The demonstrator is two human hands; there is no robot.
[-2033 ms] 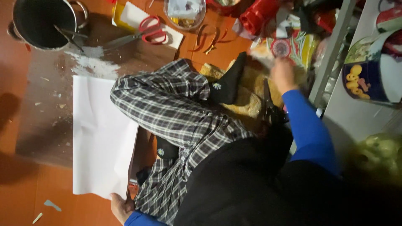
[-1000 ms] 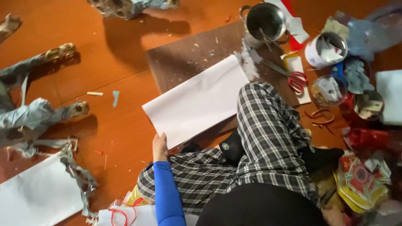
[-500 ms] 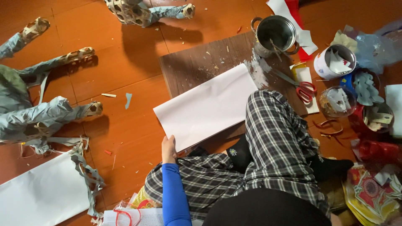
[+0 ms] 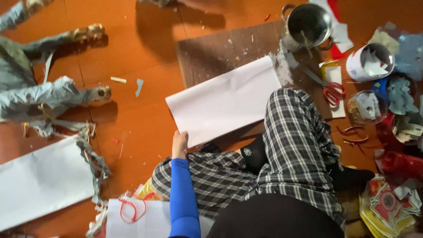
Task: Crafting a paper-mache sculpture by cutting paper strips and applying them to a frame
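Note:
My left hand (image 4: 179, 143), in a blue sleeve, grips the near left corner of a large white paper sheet (image 4: 224, 99). The sheet lies flat, partly on a brown board (image 4: 211, 53) and partly on the orange wooden floor. My crossed legs in plaid trousers (image 4: 295, 145) sit just right of the hand, one knee over the sheet's near edge. My right hand is out of view.
A metal pot (image 4: 308, 24), red-handled scissors (image 4: 330, 90), a white cup of paper scraps (image 4: 369, 61) and a glass bowl (image 4: 363, 105) crowd the right. A grey papier-mâché figure (image 4: 39, 97) and another white sheet (image 4: 39, 180) lie at the left. A second pair of red scissors (image 4: 130, 210) lies near my elbow.
The view has swung left across the floor. My right hand, reaching into the clutter two seconds ago, has left the frame. My left hand stays on the sheet's corner.

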